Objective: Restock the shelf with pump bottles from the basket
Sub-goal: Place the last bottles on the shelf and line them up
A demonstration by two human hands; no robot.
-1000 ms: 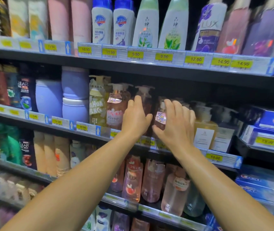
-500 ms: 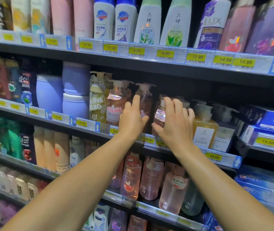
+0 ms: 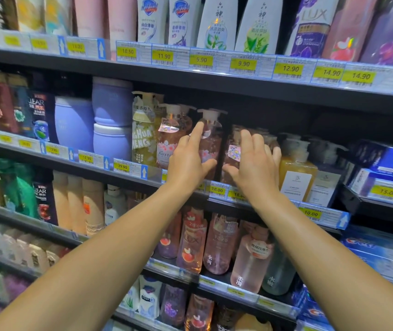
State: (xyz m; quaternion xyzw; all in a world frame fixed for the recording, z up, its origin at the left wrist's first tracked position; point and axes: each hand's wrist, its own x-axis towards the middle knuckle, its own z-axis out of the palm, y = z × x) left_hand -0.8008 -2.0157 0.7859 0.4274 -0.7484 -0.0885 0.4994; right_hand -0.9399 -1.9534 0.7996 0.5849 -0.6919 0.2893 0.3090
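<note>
Our left hand [image 3: 187, 161] and right hand [image 3: 254, 163], fingers spread, touch two clear pink pump bottles [image 3: 211, 142]; likely liquid-heavy and slick, so we'd grip the bodies, below our fingertips.

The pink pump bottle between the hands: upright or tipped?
Upright. The pink pump bottle stands on the shelf, pump head on top, left hand touching its side.

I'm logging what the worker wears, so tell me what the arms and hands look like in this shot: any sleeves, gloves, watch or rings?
Both forearms are bare as far as the frame shows, with no sleeves in view. The left hand and right hand are ungloved. No watch, bracelet or ring shows on either wrist or on the fingers that can be seen.
</note>
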